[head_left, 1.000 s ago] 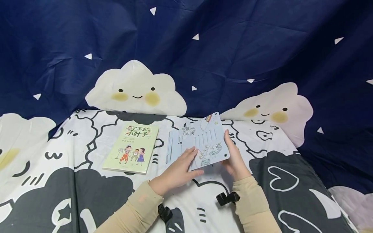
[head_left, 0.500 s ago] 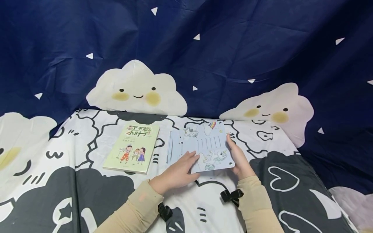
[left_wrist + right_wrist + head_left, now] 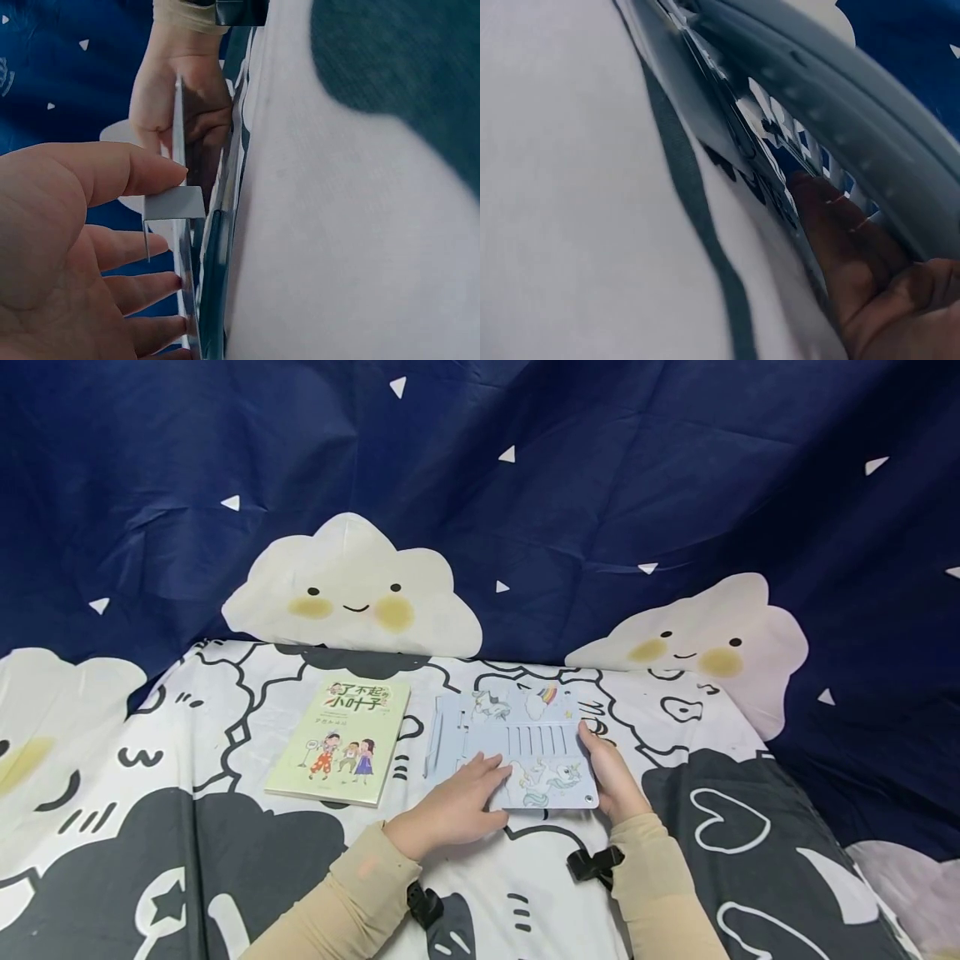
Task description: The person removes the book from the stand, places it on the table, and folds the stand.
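A light blue book stand [image 3: 536,743] with unicorn pictures, a rainbow and a row of slots lies low over the cloth, its front panel lowered near its base [image 3: 445,747]. My left hand [image 3: 461,802] rests on the panel's left part, fingers extended; in the left wrist view its thumb touches near a bent metal tab [image 3: 172,202]. At the right edge my right hand [image 3: 609,772] grips the panel, with fingers underneath. Those fingers [image 3: 847,240] show below the panel in the right wrist view. Left of the stand lies a green book [image 3: 341,743], cover up.
A white and dark grey cartoon cloth [image 3: 525,885] covers the surface. Behind it hangs a navy curtain [image 3: 570,510] with white triangles and smiling clouds. A black wrist camera strap [image 3: 596,864] sits on my right sleeve.
The panel of the book stand has swung down from a tilted, raised position to lie nearly flat. My right hand has come down with it; the left hand has hardly moved.
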A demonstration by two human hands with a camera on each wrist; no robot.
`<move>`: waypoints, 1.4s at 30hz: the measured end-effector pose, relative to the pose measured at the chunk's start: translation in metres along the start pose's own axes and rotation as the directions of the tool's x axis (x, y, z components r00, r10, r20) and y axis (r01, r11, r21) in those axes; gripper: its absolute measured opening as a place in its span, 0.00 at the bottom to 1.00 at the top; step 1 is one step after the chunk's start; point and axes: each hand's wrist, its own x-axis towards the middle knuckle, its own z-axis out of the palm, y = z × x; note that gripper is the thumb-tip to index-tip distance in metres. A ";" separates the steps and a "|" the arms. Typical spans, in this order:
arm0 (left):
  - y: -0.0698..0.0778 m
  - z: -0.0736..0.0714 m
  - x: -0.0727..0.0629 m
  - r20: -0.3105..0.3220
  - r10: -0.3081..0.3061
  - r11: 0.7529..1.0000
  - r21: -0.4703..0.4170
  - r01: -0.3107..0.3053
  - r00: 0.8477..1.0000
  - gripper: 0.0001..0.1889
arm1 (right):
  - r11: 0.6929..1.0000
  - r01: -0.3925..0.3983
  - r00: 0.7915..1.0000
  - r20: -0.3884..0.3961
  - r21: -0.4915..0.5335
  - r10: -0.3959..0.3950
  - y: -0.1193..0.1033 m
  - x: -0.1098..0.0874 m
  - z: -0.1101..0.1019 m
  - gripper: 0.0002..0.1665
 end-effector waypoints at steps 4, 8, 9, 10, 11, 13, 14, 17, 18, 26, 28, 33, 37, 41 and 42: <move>0.000 0.000 0.000 0.012 -0.010 1.000 0.009 0.010 1.000 0.34 | 1.000 -0.023 1.000 -0.021 0.003 0.023 0.003 0.002 -0.002 0.38; 0.000 0.001 0.001 0.019 -0.020 1.000 0.015 0.019 1.000 0.34 | 0.997 -0.024 1.000 -0.015 0.078 0.025 0.004 0.004 -0.004 0.36; -0.001 0.001 0.001 0.019 -0.020 1.000 0.015 0.020 1.000 0.34 | 0.994 -0.019 1.000 -0.012 0.106 0.021 0.005 0.004 -0.005 0.35; -0.001 0.001 0.001 0.019 -0.021 1.000 0.013 0.021 1.000 0.34 | 0.991 -0.014 1.000 -0.009 0.136 0.015 0.005 0.004 -0.005 0.34; -0.001 0.001 0.001 0.019 -0.021 1.000 0.010 0.021 1.000 0.34 | 0.986 -0.007 1.000 -0.004 0.166 0.007 0.006 0.005 -0.005 0.33; -0.002 0.001 0.001 0.018 -0.024 1.000 -0.002 0.024 1.000 0.34 | 0.981 0.005 1.000 0.002 0.191 -0.005 0.007 0.006 -0.006 0.31; -0.003 0.001 0.001 0.018 -0.028 0.999 -0.015 0.028 0.999 0.34 | 0.981 0.010 1.000 0.005 0.194 -0.011 0.007 0.006 -0.006 0.31; -0.005 0.000 0.001 0.012 -0.032 0.997 -0.070 0.033 0.999 0.33 | 0.986 0.014 1.000 0.010 0.168 -0.016 0.009 0.007 -0.006 0.30; -0.006 0.000 0.001 0.005 -0.029 0.996 -0.089 0.029 1.000 0.33 | 0.987 0.013 1.000 0.006 0.159 -0.014 0.009 0.007 -0.006 0.30; -0.011 -0.010 0.004 -0.135 0.017 0.968 -0.247 -0.050 0.991 0.30 | 0.971 0.013 0.998 -0.059 0.240 0.001 0.008 0.008 -0.007 0.30; -0.012 -0.013 0.005 -0.185 0.004 0.951 -0.303 -0.061 0.983 0.30 | 0.962 0.012 0.996 -0.091 0.274 0.014 0.008 0.008 -0.007 0.29; -0.015 -0.022 0.005 -0.336 -0.063 0.902 -0.421 -0.090 0.940 0.26 | 0.893 0.080 0.988 -0.153 0.442 -0.013 0.008 0.009 -0.009 0.30; -0.018 -0.027 0.007 -0.487 -0.133 0.854 -0.499 -0.149 0.863 0.22 | 0.872 0.118 0.984 -0.175 0.475 -0.038 0.009 0.010 -0.010 0.30; -0.024 -0.031 0.009 -0.599 -0.224 0.830 -0.530 -0.171 0.769 0.20 | 0.893 0.105 0.982 -0.187 0.437 -0.023 0.010 0.012 -0.009 0.28; -0.026 -0.031 0.009 -0.611 -0.249 0.828 -0.536 -0.162 0.751 0.20 | 0.899 0.102 0.982 -0.189 0.426 -0.022 0.010 0.013 -0.009 0.28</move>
